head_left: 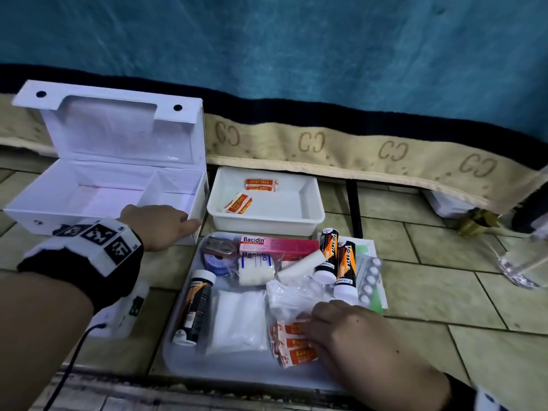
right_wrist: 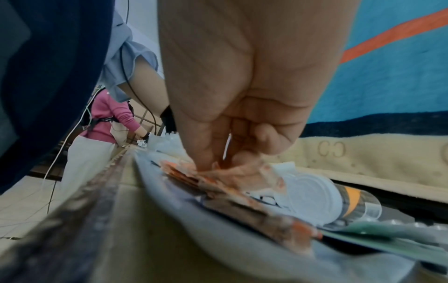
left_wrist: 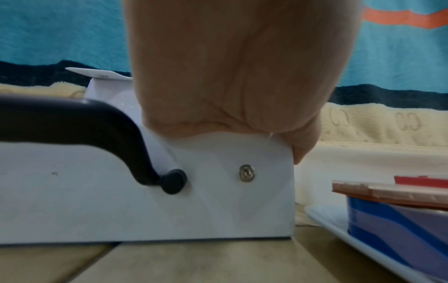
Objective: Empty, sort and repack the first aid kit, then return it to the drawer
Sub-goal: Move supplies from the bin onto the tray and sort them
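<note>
so the plaster strips [head_left: 292,344] lie at the near right corner of the big tray [head_left: 178,358], right hand [head_left: 353,336] pinching them, long axis pointing away towards the small tray [head_left: 308,215] holding 2 already, left hand [head_left: 161,225] gripping the empty kit box [head_left: 98,197].

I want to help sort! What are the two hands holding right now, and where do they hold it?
The left hand grips the first aid box at its front right corner. The right hand pinches the orange plaster strips at their right edge.

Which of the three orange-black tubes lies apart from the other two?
The tube at the tray's left edge; the other two lie side by side at the right.
</note>
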The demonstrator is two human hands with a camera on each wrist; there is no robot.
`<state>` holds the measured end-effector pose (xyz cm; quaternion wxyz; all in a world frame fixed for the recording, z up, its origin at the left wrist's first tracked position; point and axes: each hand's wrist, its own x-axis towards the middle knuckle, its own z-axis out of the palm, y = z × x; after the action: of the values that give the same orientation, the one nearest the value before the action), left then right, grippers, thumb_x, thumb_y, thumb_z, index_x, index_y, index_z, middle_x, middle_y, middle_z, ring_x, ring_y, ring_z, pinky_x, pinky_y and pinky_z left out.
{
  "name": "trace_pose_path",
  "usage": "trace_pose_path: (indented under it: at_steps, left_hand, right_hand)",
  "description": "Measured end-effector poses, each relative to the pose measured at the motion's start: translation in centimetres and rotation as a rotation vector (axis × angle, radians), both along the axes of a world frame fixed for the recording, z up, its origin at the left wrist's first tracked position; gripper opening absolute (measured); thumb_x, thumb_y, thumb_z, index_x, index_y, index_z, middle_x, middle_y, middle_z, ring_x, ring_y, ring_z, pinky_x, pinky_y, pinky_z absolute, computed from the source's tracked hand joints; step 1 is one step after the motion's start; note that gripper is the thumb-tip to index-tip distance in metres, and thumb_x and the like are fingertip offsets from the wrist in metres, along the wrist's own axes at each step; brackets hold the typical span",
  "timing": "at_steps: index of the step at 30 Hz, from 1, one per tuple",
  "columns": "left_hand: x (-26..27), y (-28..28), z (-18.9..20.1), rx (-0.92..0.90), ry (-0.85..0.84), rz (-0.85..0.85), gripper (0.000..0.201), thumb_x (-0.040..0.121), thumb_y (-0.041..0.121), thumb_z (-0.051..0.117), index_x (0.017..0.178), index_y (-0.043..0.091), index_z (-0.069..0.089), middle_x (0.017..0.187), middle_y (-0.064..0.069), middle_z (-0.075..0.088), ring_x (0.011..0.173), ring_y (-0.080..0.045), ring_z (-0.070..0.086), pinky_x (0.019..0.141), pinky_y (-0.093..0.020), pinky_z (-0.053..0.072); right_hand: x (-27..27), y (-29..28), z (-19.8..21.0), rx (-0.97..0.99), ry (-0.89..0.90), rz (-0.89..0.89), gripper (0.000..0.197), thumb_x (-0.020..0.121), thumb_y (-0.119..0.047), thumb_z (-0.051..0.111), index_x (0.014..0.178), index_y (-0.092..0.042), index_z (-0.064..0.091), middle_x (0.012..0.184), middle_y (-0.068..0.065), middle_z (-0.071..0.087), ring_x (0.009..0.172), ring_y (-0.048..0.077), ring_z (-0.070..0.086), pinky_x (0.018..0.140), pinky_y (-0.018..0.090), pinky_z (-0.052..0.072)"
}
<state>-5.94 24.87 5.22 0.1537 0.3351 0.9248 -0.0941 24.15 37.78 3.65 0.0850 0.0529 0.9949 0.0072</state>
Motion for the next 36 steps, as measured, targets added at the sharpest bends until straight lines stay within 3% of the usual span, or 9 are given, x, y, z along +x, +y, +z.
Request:
trace_pose_path:
  at_steps: [4, 7, 12, 16, 19, 21, 25, 28, 36]
  left_hand:
    - [0.0, 0.0, 0.0, 0.002, -0.002, 0.004, 0.051, 0.096, 0.054, 0.022, 0.066, 0.018, 0.041, 0.073, 0.003, 0.048, 0.086, -0.021, 0.051, 0.081, -0.036, 0.030]
    - [0.1, 0.1, 0.1, -0.005, 0.000, -0.001, 0.050, 0.097, 0.053, 0.021, 0.066, 0.019, 0.041, 0.074, 0.002, 0.048, 0.087, -0.022, 0.051, 0.082, -0.036, 0.031]
    - [0.2, 0.1, 0.3, -0.017, -0.013, 0.001, 0.048, 0.097, 0.053, 0.021, 0.070, 0.020, 0.044, 0.079, 0.002, 0.049, 0.091, -0.021, 0.052, 0.080, -0.035, 0.028]
    - [0.4, 0.0, 0.6, -0.015, -0.007, -0.009, 0.047, 0.097, 0.052, 0.021, 0.068, 0.023, 0.043, 0.088, 0.001, 0.053, 0.094, -0.021, 0.054, 0.079, -0.034, 0.028]
    - [0.4, -0.1, 0.6, -0.021, -0.007, -0.013, 0.047, 0.097, 0.053, 0.020, 0.066, 0.024, 0.041, 0.095, 0.000, 0.056, 0.099, -0.022, 0.054, 0.080, -0.036, 0.028]
    - [0.4, -0.1, 0.6, -0.043, -0.003, -0.029, 0.046, 0.098, 0.050, 0.020, 0.067, 0.024, 0.041, 0.100, -0.001, 0.058, 0.100, -0.022, 0.055, 0.081, -0.036, 0.027]
    - [0.2, 0.1, 0.6, -0.094, 0.010, -0.064, 0.041, 0.099, 0.047, 0.019, 0.098, 0.024, 0.053, 0.108, -0.003, 0.057, 0.102, -0.024, 0.055, 0.080, -0.036, 0.027]
    - [0.0, 0.1, 0.5, -0.129, 0.024, -0.095, 0.033, 0.100, 0.043, 0.021, 0.107, 0.027, 0.049, 0.112, -0.004, 0.056, 0.104, -0.026, 0.055, 0.082, -0.036, 0.028]
    - [0.0, 0.1, 0.5, -0.171, 0.033, -0.138, 0.031, 0.101, 0.038, 0.021, 0.112, 0.026, 0.047, 0.104, -0.005, 0.053, 0.093, -0.025, 0.052, 0.077, -0.036, 0.026]
  right_hand:
    - [-0.4, -0.3, 0.5, 0.049, -0.065, -0.025, 0.029, 0.045, -0.034, 0.081, 0.072, -0.030, 0.073, 0.063, -0.012, 0.061, 0.054, 0.011, 0.061, 0.043, 0.020, 0.048]
    - [-1.0, -0.5, 3.5, 0.030, -0.056, -0.047, 0.019, 0.054, -0.049, 0.059, 0.064, -0.035, 0.068, 0.058, -0.014, 0.057, 0.051, 0.007, 0.060, 0.039, 0.020, 0.044]
    - [-5.0, 0.6, 9.7, 0.016, -0.013, -0.006, 0.034, 0.093, -0.049, 0.038, 0.109, -0.030, 0.061, 0.104, -0.008, 0.061, 0.092, 0.015, 0.063, 0.071, 0.032, 0.052]
    - [-11.6, 2.9, 10.7, 0.160, 0.094, -0.005, 0.034, 0.093, -0.038, 0.045, 0.126, -0.030, 0.051, 0.118, 0.000, 0.061, 0.105, 0.024, 0.061, 0.078, 0.033, 0.050]
    - [-17.0, 5.1, 9.1, 0.256, -0.073, -0.069, 0.037, 0.094, -0.028, 0.045, 0.130, -0.021, 0.048, 0.124, 0.006, 0.057, 0.109, 0.028, 0.058, 0.072, 0.029, 0.040]
    - [-19.9, 6.2, 7.9, 0.301, -0.165, -0.060, 0.033, 0.094, -0.023, 0.045, 0.125, -0.015, 0.054, 0.122, 0.007, 0.057, 0.105, 0.028, 0.059, 0.070, 0.031, 0.042]
    - [-23.2, 7.0, 5.9, 0.334, -0.371, -0.023, 0.040, 0.095, -0.024, 0.050, 0.130, -0.005, 0.054, 0.133, 0.015, 0.053, 0.119, 0.029, 0.054, 0.090, 0.034, 0.047]
    - [-24.3, 6.9, 5.1, 0.272, -0.463, -0.032, 0.048, 0.094, -0.020, 0.052, 0.138, -0.002, 0.045, 0.142, 0.018, 0.045, 0.128, 0.030, 0.045, 0.100, 0.036, 0.041]
    - [-25.0, 7.3, 4.5, 0.097, -0.472, -0.106, 0.055, 0.088, -0.014, 0.061, 0.139, -0.004, 0.043, 0.139, 0.015, 0.046, 0.122, 0.029, 0.050, 0.087, 0.035, 0.045]
